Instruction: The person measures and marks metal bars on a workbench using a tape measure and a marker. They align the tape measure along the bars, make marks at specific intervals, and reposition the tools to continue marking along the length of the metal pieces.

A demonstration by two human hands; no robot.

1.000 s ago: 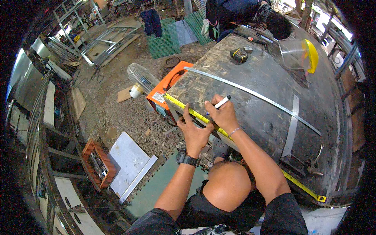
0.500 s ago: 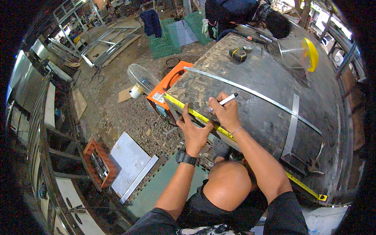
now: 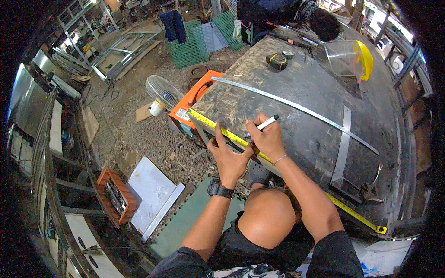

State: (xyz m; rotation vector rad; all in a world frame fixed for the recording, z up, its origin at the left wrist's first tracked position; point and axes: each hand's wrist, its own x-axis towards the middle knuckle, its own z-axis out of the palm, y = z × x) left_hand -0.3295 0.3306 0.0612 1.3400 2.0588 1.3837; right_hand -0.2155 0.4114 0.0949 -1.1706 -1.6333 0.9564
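A yellow tape measure [image 3: 232,136] lies drawn out along the near edge of a dark worn table [image 3: 296,88]; its case [image 3: 381,229] shows at the lower right. My left hand [image 3: 230,160] grips the blade at the edge, index finger and thumb spread apart on it. Just to the right, my right hand [image 3: 269,139] is closed round a white marker pen [image 3: 267,122] with a dark end. The pen's tip points down beside the blade, partly hidden by my fingers. A long metal strip [image 3: 287,106] crosses the table beyond both hands.
A steel square [image 3: 342,148] and pliers [image 3: 372,191] lie at the right. Farther back are a second tape measure [image 3: 277,60] and a face shield [image 3: 350,58]. A person [image 3: 320,23] leans over the far end. A fan [image 3: 163,95] and an orange machine [image 3: 197,95] stand left.
The view has shifted slightly, so the whole scene sits a little farther left. Both hands keep their places at the tape; the pen is tilted slightly differently.
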